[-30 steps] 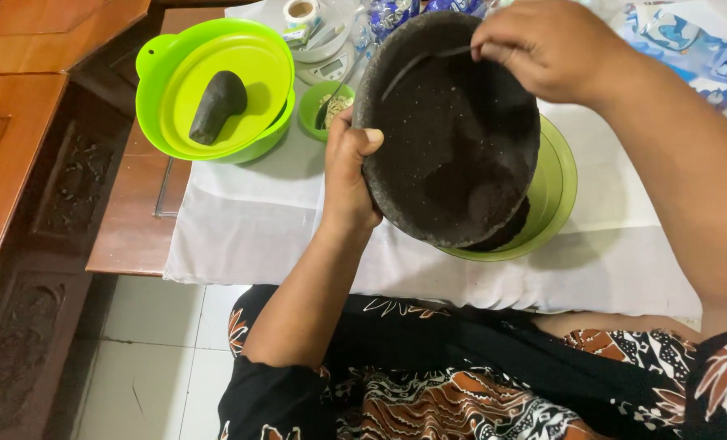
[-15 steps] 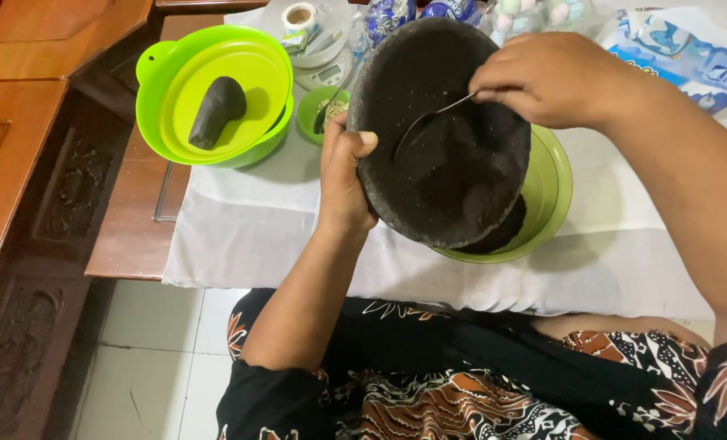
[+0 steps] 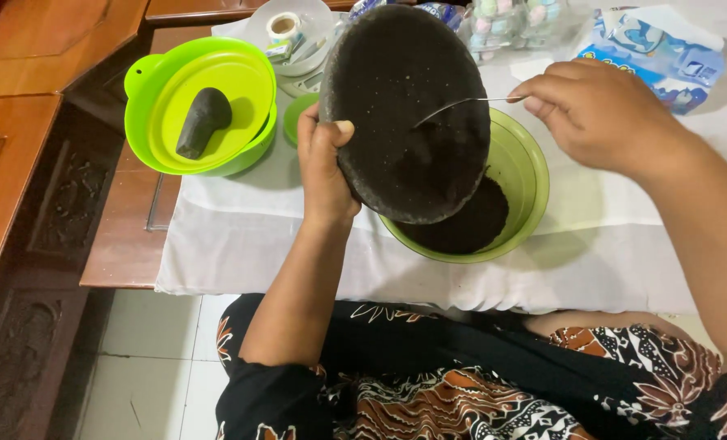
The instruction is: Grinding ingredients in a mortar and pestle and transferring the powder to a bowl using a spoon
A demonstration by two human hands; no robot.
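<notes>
Left hand (image 3: 324, 167) fingers clamp the tilted stone mortar (image 3: 406, 114) over the green bowl (image 3: 526, 167); right hand (image 3: 599, 118), now drawn out toward 3 o'clock, pinches a spoon (image 3: 461, 104) scraping its face

Round dark stone mortar (image 3: 404, 114), rough and speckled, tilted steeply on edge, hollow face toward the camera, lower rim over the green bowl (image 3: 526, 175). Gripped at its left rim by the left hand (image 3: 324, 167). Thin metal spoon (image 3: 461, 104), pinched in the right hand (image 3: 599, 114), tip against the mortar's face. Bowl on the white-clothed bench, dark ground powder (image 3: 465, 224) heaped inside.
</notes>
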